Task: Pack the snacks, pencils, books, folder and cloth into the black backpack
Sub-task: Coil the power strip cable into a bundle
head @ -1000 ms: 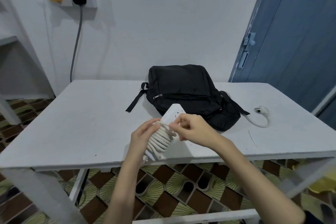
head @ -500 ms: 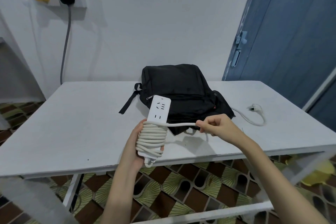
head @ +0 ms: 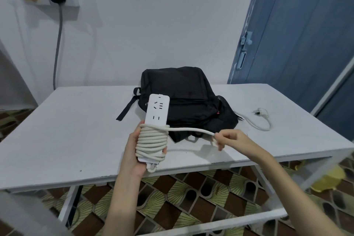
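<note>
White plastic fills my left hand (head: pixel 134 151): a power strip (head: pixel 155 120) held upright, my fingers curled around its lower half, where its cord (head: pixel 152 142) is wound in tight loops. My right hand (head: pixel 232 139) pinches the free stretch of cord, drawn out level to the right. Behind both, the black backpack (head: pixel 183 99) lies zipped on the white table (head: pixel 67 130), with the cord's plug (head: pixel 259 111) resting beside it on the right.
</note>
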{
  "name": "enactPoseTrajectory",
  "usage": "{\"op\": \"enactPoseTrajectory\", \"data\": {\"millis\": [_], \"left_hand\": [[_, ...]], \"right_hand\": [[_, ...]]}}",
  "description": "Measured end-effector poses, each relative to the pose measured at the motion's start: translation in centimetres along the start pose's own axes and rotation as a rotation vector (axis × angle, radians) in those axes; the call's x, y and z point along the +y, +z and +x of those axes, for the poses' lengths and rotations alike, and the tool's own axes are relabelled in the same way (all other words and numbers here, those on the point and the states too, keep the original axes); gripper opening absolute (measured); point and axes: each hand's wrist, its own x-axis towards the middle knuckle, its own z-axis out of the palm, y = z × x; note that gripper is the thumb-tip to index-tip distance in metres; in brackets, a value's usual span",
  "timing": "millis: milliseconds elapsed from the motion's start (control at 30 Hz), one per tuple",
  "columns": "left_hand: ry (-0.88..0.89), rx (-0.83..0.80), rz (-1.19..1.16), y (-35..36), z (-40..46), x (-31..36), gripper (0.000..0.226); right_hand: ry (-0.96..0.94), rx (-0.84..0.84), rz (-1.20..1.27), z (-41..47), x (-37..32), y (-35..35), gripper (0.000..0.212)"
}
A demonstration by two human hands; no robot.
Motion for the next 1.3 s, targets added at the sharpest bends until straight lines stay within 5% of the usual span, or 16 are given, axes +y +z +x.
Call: {"op": "enactPoseTrajectory", "data": {"millis": [200,400,500,733,967,1300], "left_hand": [[0.010,-0.004,0.055,0.2,0.1,-1.0,0.025],[-0.097,-0.191,0.302,0.0,-0.5,-1.0,0.052],[-0.087,-0.161,0.523,-1.0,-0.1,-1.3,0.060],[-0.060,-0.093,0.929,2.0,-0.4,-2.8,0.034],[0.051,0.074,0.776,0.1,-0.1,-2.4,0.043],[0.019,-0.059,0.619,1.8,0.4,-4.4,0.044]], "right_hand": [[-0.011,0.250,0.075,-0.1,-0.2,-2.9,0.028],[0.123,0.169,-0.241,2.4,1.3,-1.2,0.038],[0.096,0.124,-0.254,3.9,-0.1,0.3,0.035],[-0.065,-0.010,-0.391,4.5,-7.3,3.4,0.029],[-0.131,0.033,-0.252,1.2,-7.2,4.2,0.027],[-0.223,-0.047,0.077,-1.4,-4.6,3.5,0.012]]}}
